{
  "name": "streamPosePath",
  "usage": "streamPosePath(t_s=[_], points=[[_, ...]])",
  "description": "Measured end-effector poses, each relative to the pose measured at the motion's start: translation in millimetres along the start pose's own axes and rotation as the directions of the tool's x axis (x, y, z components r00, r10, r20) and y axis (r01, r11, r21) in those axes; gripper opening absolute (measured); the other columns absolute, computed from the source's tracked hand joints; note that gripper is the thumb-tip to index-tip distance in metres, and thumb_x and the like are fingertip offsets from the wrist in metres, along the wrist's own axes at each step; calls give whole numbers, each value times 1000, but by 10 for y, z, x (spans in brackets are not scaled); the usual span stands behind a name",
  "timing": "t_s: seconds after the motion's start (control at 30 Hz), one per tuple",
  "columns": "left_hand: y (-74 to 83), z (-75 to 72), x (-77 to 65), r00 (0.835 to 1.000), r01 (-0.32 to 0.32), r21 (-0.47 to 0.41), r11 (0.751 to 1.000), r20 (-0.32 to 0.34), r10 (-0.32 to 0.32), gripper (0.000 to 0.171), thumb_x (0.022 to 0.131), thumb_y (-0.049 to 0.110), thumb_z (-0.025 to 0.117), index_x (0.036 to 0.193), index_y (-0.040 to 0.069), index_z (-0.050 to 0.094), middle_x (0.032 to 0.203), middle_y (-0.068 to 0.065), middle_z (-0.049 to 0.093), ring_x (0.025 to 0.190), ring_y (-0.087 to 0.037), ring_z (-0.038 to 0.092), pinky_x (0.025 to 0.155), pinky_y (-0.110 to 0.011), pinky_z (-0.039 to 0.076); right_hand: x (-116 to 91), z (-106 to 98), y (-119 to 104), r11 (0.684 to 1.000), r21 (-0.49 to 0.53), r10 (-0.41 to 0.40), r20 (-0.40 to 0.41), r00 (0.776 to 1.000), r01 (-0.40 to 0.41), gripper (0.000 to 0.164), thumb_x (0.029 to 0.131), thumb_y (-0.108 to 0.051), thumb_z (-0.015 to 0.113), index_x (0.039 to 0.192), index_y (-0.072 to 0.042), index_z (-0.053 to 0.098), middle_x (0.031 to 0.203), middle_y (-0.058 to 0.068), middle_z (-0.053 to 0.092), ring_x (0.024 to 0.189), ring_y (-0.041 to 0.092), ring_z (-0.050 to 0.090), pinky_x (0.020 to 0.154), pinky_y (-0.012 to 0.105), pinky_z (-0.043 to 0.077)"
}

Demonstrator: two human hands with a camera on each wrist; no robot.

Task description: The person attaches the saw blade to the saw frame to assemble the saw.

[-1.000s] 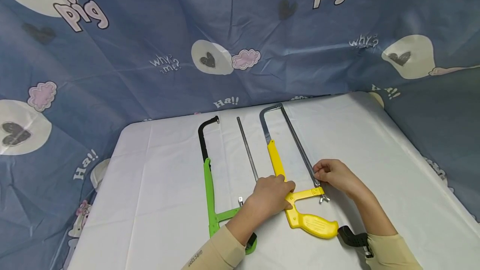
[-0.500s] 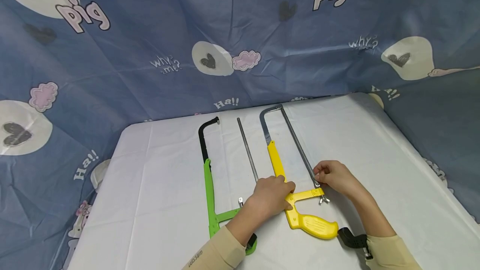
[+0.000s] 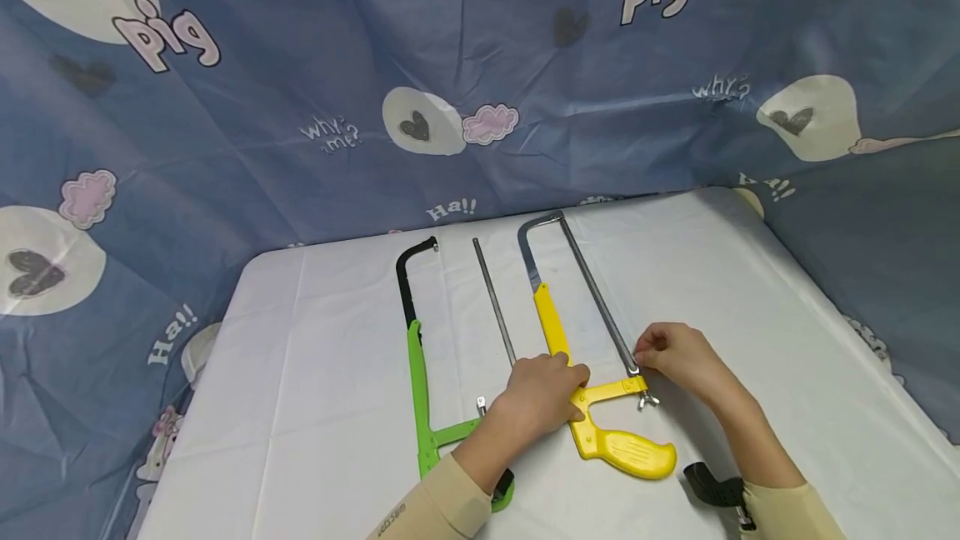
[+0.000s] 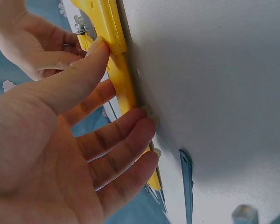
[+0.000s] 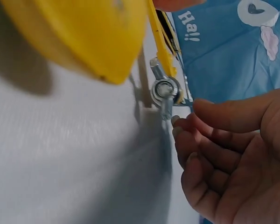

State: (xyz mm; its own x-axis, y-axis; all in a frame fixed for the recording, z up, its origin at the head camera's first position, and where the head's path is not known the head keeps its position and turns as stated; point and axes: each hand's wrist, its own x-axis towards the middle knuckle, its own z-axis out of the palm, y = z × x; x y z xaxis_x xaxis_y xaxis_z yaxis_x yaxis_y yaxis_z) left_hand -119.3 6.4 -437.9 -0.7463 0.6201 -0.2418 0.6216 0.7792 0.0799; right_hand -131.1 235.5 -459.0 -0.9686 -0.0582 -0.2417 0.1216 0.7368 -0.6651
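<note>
- While I log this from the remote station, the left grip [image 3: 543, 390] holds the frame of the yellow hacksaw [image 3: 552, 319], thumb to one side and fingers to the other; its place on the frame is unchanged.
- Change: the right grip [image 3: 682, 357] has backed off slightly. Its fingertips overlapped the near end of the blade [image 3: 597, 298] a second ago; now they sit just beside it.
- Right state: narrow, fingers curled, nothing seen between them. Whether a fingertip touches the blade, I cannot tell.
- Location: the yellow hacksaw lies on the counter [image 3: 337, 398]. Its handle [image 3: 637, 452] is on the near side of both grips; the blade runs away from beside the right grip to the frame's far end. The wingnut [image 5: 164, 88] is near the right fingertips, on their near side.
- Left of the left grip: the green hacksaw [image 3: 419, 373], partly behind the left forearm [image 3: 483, 448]. Between the two saws lies a silver strip [image 3: 493, 298]; the left grip hides its near end.
- Judgement: the work centres on the blade's near end. Nothing visibly shifted as the right eased away, so I think the frame's fittings are carrying the blade.
</note>
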Motion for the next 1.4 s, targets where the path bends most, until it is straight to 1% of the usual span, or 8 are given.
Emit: streamPosePath(t_s=[0.13,0.23,0.33,0.57,0.83,1.07,1.3,1.4], points=[[-6,6,0,1000,-2,-3,1000,-2,2,39,82,46,77,115,30,66,94,5,62,77,-12,55,60,-28,44,-117,-34,-23,998,-65,-26,-29,999,24,13,84,-16,72,80,-7,64,72,1,61,66,15,50,59,30,40],[-10,10,1,1000,-4,-1,1000,-1,4,38,82,46,77,115,30,66,93,5,62,77,-12,55,60,-28,44,-219,-51,-38,996,-82,-40,-12,999,38,15,82,-17,73,75,-9,63,68,-1,58,63,15,48,56,28,38],[-12,15,6,1000,-5,4,1000,-3,5,38,82,47,77,115,30,66,94,5,63,77,-12,56,61,-28,45,-311,-58,-46,995,-86,-53,17,998,54,16,83,-18,73,73,-12,62,65,-3,56,61,14,47,55,26,37],[-19,-4,-2,1000,-1,-7,1000,-1,1,38,82,46,77,115,29,66,94,5,63,76,-12,54,61,-28,44,-465,-21,-92,994,-102,-40,40,998,44,23,81,-24,78,70,-15,59,63,-4,53,61,14,45,55,25,34],[-17,-4,-12,1000,5,-24,1000,8,-5,38,82,45,77,115,30,66,95,5,62,77,-12,54,61,-28,43,-496,66,-71,994,-113,2,41,999,3,28,79,-24,80,70,-14,56,63,-3,51,61,14,45,53,24,34],[-12,21,-5,1000,-1,-10,1000,1,1,37,83,46,77,115,30,66,93,6,62,76,-12,54,60,-28,43,-501,148,-70,993,-115,-9,29,1000,13,29,79,-21,81,70,-13,54,63,-2,51,61,15,45,54,26,33],[-18,28,-14,1000,-2,-22,1000,-9,2,37,82,45,77,113,29,66,92,6,62,76,-12,54,61,-28,42,-476,190,-72,992,-120,28,21,999,-25,28,81,-19,80,70,-13,54,63,-2,51,61,15,46,54,25,35],[-15,23,-21,1000,-1,-16,1000,-10,0,37,82,45,78,113,30,66,93,6,62,77,-12,54,61,-28,43,-479,197,-72,992,-125,29,14,999,-27,28,81,-18,79,70,-13,54,63,-1,50,61,15,46,53,26,34]])
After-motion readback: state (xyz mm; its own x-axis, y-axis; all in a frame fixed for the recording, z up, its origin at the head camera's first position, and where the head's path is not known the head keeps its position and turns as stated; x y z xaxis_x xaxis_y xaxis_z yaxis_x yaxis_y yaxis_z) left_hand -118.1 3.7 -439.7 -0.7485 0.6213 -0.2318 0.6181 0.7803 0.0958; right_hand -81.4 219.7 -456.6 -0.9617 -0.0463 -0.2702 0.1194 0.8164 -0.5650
